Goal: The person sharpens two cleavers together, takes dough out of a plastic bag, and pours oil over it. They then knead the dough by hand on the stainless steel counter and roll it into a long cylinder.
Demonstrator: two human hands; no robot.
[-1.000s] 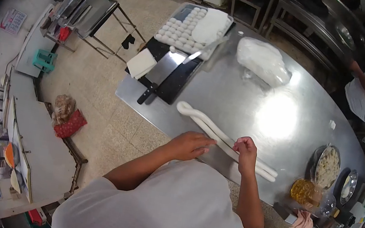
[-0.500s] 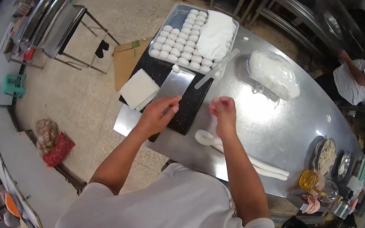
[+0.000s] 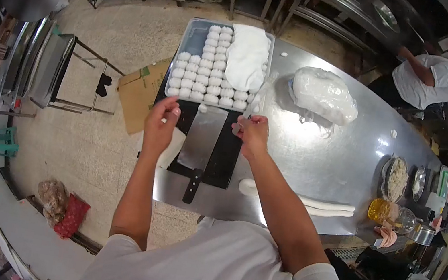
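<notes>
My right hand [image 3: 252,135] pinches the lower end of a long translucent strip [image 3: 259,100], which leans along the tray's right side. My left hand [image 3: 160,126] hovers by the near left corner of the tray [image 3: 196,30], fingers loosely curled and apart, with nothing seen in them. Rows of pleated white dough balls [image 3: 201,78] fill much of the tray, partly under a white cloth [image 3: 247,56]. Between my hands a broad cleaver [image 3: 203,137] lies on a black board [image 3: 223,169]. A small dough lump [image 3: 202,108] sits at its far end.
White square sheets [image 3: 172,149] lie partly under my left hand. A dough rope [image 3: 325,205] runs beside my right forearm. A plastic-wrapped white mass [image 3: 323,94], a bowl of pale shreds [image 3: 396,180] and a jar of yellow oil [image 3: 377,210] stand rightward. Another person [image 3: 432,81] works beyond.
Both hands have moved forward towards the tray. My right hand has taken hold of the strip's end. My left hand has left the cleaver, whose black handle now shows.
</notes>
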